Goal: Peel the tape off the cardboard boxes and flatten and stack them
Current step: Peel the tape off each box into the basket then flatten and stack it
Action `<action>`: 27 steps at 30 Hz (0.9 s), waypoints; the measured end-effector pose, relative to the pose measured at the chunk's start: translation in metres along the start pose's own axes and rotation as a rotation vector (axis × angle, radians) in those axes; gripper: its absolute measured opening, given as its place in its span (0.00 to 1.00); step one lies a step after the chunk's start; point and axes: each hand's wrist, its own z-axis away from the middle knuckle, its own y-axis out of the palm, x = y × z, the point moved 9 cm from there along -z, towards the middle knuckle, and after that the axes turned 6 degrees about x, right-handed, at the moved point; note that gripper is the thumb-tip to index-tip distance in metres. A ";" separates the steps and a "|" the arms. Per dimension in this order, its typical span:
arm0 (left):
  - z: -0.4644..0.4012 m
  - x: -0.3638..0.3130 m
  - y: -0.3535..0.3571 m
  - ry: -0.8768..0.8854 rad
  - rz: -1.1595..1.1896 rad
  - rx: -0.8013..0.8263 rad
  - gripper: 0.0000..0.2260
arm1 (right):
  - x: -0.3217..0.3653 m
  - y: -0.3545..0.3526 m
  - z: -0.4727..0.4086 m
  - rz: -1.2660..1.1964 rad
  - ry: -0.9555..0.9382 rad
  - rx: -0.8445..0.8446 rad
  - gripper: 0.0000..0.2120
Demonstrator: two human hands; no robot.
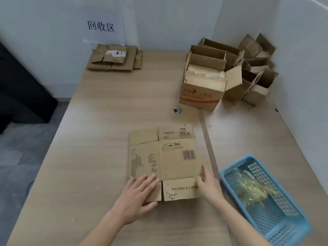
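A flattened brown cardboard box (170, 157) with P&G print and barcodes lies flat on the wooden table (92, 157) in front of me. My left hand (137, 194) rests palm down on its near left flap, fingers straight and spread. My right hand (206, 183) touches the box's near right corner, fingers extended along the edge. A stack of flattened boxes (115, 58) lies at the far left by the wall under a paper sign. Several open, unflattened boxes (229, 71) stand at the far right; the nearest one (202, 86) has red print and tape on its flaps.
A blue plastic basket (229, 185) holding crumpled peeled tape sits at the near right. A small dark roll-like object (177, 110) lies mid-table. A seam (207, 139) runs along the table right of the flat box. White walls close the back and right sides.
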 end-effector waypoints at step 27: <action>-0.091 0.063 -0.006 -0.262 -0.008 -0.400 0.30 | 0.037 0.049 -0.091 0.661 -0.429 -0.234 0.34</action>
